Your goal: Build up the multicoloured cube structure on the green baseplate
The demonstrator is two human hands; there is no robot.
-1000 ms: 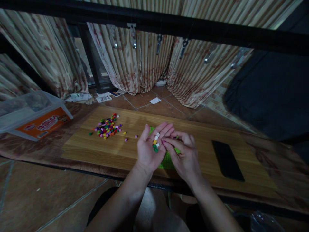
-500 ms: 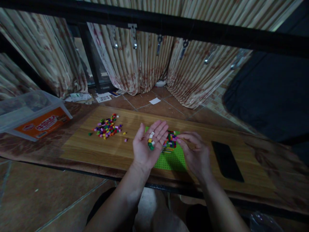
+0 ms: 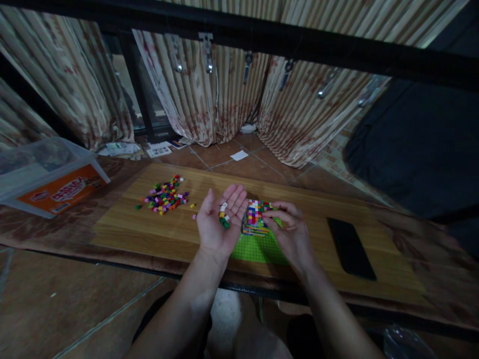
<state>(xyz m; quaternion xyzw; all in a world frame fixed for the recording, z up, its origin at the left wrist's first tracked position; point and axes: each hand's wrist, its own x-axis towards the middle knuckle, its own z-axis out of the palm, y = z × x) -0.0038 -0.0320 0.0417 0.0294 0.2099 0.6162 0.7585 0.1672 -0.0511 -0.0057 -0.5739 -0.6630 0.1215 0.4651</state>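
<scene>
Two bare hands work over a flat, light-brown wooden board (image 3: 142, 234) in the head view. Just now, the left hand (image 3: 214, 232) has moved away to the left, so more of the square stack of tiny, many-coloured plastic bricks (image 3: 254, 214) shows. That gives the right hand (image 3: 291, 232) more room to reach its top. The left hand is open, palm up, with a few small white, yellow and green bricks (image 3: 223, 205) lying on it. The right hand has its thumb and finger pinched close at the top of the stack; I cannot tell if a brick is between them. The stack sits on a bright green, bumpy plastic plate (image 3: 258, 249). A messy heap of loose, bright bricks (image 3: 166, 196) lies well off to the left, and a flat black slab, maybe a phone (image 3: 351, 248), lies to the right.
</scene>
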